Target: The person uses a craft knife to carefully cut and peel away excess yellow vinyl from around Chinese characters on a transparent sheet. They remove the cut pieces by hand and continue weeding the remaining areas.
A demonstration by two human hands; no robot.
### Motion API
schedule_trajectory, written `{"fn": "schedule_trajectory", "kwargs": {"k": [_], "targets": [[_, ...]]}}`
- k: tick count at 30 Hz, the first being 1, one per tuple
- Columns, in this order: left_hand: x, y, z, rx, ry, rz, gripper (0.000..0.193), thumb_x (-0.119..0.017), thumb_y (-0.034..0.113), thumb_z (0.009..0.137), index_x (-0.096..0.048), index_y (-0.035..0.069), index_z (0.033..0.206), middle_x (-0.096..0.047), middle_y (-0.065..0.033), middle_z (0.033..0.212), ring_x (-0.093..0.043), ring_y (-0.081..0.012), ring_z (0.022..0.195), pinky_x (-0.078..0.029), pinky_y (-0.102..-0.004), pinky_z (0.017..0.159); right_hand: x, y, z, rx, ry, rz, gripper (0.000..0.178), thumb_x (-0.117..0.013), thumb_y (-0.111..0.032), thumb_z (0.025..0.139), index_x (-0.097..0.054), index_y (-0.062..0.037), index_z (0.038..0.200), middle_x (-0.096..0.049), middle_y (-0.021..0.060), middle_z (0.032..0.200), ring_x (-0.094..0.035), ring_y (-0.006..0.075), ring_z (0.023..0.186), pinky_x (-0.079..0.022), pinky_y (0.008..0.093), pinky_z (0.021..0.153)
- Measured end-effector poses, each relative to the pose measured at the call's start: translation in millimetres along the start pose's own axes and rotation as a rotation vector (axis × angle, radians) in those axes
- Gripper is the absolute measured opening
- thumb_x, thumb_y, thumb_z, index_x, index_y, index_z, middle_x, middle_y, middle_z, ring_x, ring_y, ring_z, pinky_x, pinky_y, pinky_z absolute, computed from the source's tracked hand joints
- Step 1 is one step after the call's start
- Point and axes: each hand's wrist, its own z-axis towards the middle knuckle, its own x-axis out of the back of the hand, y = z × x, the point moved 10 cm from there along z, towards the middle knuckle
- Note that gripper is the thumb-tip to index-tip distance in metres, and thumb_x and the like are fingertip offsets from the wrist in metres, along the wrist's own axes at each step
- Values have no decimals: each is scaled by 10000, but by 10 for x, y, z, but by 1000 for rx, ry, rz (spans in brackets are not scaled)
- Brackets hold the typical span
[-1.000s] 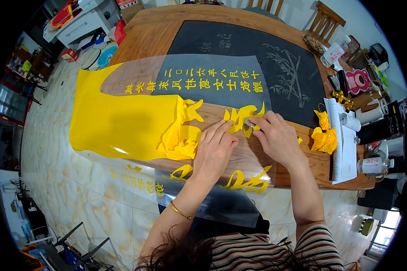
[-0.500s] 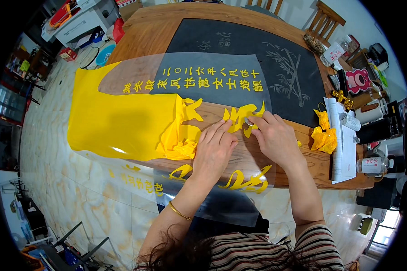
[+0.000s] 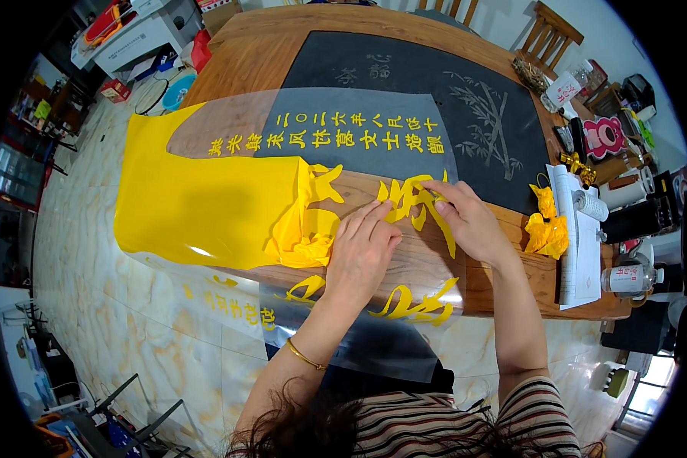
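A clear film (image 3: 240,107) with cut yellow lettering lies over the wooden table (image 3: 240,53) and hangs past its near edge. On its left part is a broad yellow vinyl sheet (image 3: 206,206), its right edge crumpled. My left hand (image 3: 359,248) rests on the film beside the crumple, fingers stretched out and pressing by a large yellow character (image 3: 401,200). My right hand (image 3: 469,225) is at that character's right side, thumb and fingers pinched together. What sits in the pinch is too small to make out. A long yellow stroke (image 3: 448,235) shows beneath these fingers.
Crumpled yellow scraps (image 3: 546,235) lie on the right of the table, near a paper roll (image 3: 565,229) and white sheets. A plastic bottle (image 3: 630,277), a pink bear-shaped item (image 3: 604,137) and other clutter line the right edge. A dark engraved panel (image 3: 404,69) is set into the table.
My right hand has shifted a little right and up along the character, uncovering the long yellow stroke. The left hand stays in place.
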Motion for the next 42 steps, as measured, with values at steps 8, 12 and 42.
{"fn": "schedule_trajectory", "kwargs": {"k": [8, 12, 42], "targets": [[17, -39, -21, 29, 26, -55, 132, -778, 60, 823, -704, 45, 933, -671, -126, 1247, -610, -340, 1206, -471, -439, 1005, 25, 121, 26, -30, 28, 156, 350, -499, -220, 1081, -595, -170, 1414, -590, 139, 1075, -635, 280, 994, -512, 374, 911], [33, -34, -14, 26, 32, -59, 132, -778, 66, 827, -704, 42, 933, -675, -124, 1235, -613, -340, 1198, -474, -439, 998, 48, 161, -32, -59, 51, 200, 353, -490, -208, 1081, -590, -165, 1417, -584, 139, 1126, -620, 277, 1021, -498, 365, 933], [65, 32, -14, -33, 47, -93, 130, -794, 54, 802, -731, 42, 915, -709, -82, 1090, -651, -307, 1072, -509, -410, 926, 176, -226, -252, 207, 197, -339, 277, -691, -163, 950, -701, -120, 1223, -618, 51, 1004, -636, 244, 984, -543, 365, 760]]}}
